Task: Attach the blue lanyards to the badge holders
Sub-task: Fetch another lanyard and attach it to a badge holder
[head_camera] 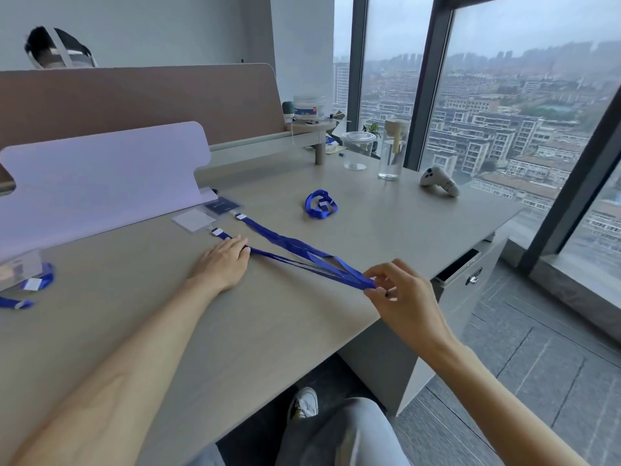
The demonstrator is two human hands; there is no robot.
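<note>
While the right hand (405, 299) pinches the looped ends of two blue lanyards (289, 242), stretched across the desk (302, 331) from beside the badge holders (195, 219), the left hand (223, 260) lies flat, fingers straight, pressing the nearer one down.

An office high up in a tower: a long pale desk (302, 314) is backed by a brown divider panel (134, 102), with another person's head (57, 48) showing at the workstation behind it. Floor-to-ceiling windows (504, 95) look out over city rooftops. A drawer unit (470, 297) stands under the desk, and badge holders (195, 219) with blue lanyards (285, 242) lie on top.
</note>
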